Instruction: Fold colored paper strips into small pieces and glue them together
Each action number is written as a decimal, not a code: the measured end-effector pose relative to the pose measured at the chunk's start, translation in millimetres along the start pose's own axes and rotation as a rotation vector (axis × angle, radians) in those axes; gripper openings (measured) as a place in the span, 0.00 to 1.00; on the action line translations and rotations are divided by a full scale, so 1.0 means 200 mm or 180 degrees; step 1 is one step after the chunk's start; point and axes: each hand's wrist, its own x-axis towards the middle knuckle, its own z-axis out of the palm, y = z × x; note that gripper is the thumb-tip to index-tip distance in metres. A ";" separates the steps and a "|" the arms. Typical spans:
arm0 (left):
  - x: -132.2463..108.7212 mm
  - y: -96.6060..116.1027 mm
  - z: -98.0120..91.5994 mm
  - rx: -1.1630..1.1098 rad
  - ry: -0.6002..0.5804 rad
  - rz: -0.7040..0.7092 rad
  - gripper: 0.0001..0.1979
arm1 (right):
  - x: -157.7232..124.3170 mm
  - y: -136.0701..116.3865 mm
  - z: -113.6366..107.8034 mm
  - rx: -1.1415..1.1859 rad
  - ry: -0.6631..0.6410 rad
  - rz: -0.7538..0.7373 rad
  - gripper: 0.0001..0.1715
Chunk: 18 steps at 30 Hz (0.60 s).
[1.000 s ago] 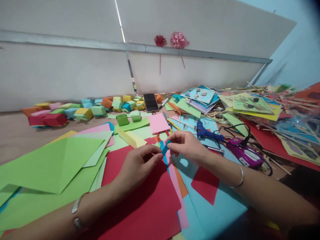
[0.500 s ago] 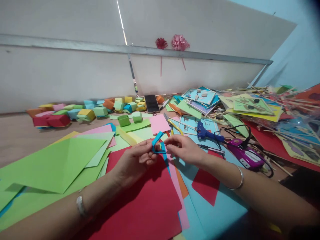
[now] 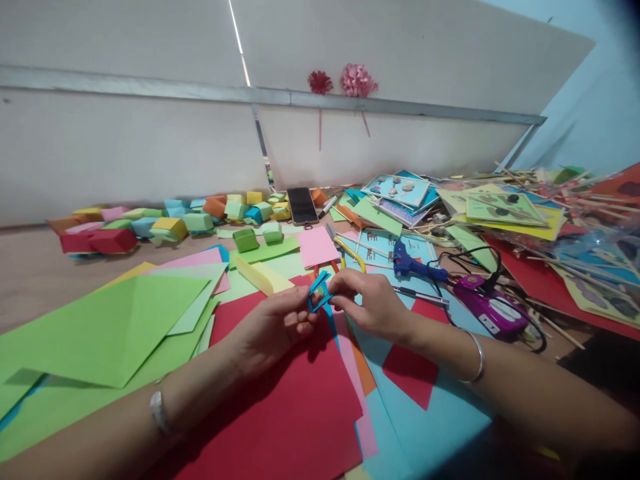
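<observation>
A narrow blue paper strip (image 3: 313, 302), bent into a small angular loop, is held up between my two hands. My left hand (image 3: 280, 319) pinches its left side between thumb and fingers. On the other side, my right hand (image 3: 367, 303) grips the strip's right edge with thumb and forefinger. Below them lies a large red paper sheet (image 3: 285, 400). Just beyond the fingers are the scissors (image 3: 356, 255), with yellow and orange handles partly hidden by my right hand. A pink paper square (image 3: 318, 248) rests behind the loop.
Green paper sheets (image 3: 110, 327) spread on the left. Folded paper boxes (image 3: 115, 237) line the back left, beside a phone (image 3: 302, 206). Right of my hands lie a blue glue gun (image 3: 415, 265), a pen (image 3: 420, 295) and a purple power strip (image 3: 493, 310) with black cable.
My right hand has closed its fingers on the blue strip, where before they were slightly apart. The loop has turned and its upper end has folded inward. The view has shifted slightly.
</observation>
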 end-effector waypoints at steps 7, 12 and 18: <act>-0.02 0.01 -0.02 -0.0214 -0.0704 -0.0249 0.10 | 0.00 0.00 0.00 0.0078 0.0669 -0.1041 0.03; -0.02 0.01 -0.04 -0.0235 -0.0999 -0.0207 0.11 | -0.01 -0.01 0.00 0.0117 0.0703 -0.1380 0.04; -0.02 0.01 -0.04 -0.0140 -0.0840 -0.0089 0.10 | -0.01 -0.01 0.01 0.0215 0.0837 -0.1220 0.05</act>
